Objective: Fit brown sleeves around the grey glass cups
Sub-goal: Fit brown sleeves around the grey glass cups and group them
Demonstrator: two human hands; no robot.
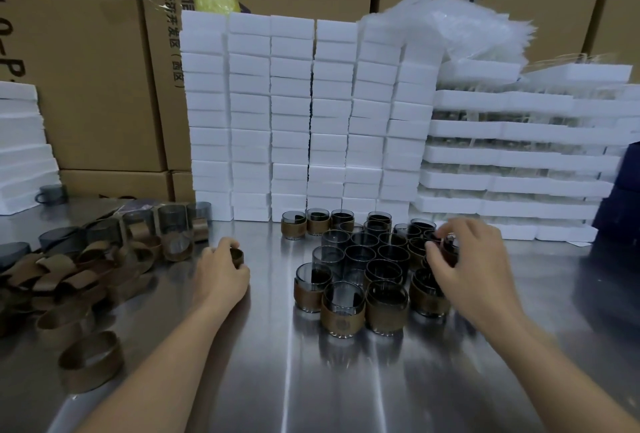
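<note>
Several grey glass cups (360, 256), many wearing brown sleeves, stand clustered on the steel table (284, 363) at centre right. My right hand (467, 266) grips one sleeved cup (450, 249) at the cluster's right side. Left of the cluster, my left hand (221, 273) is closed on a single brown sleeve (237, 257) resting on the table. A pile of loose brown sleeves (69, 276) lies at the far left, with one sleeve (91, 360) nearer to me. Bare grey cups (173, 221) stand behind that pile.
A wall of stacked white foam boxes (294, 121) rises behind the cups. White foam trays (512, 162) are stacked at the right, with plastic bags (467, 24) on top. Cardboard cartons (86, 51) fill the background. A dark blue box (623, 197) sits at the right edge.
</note>
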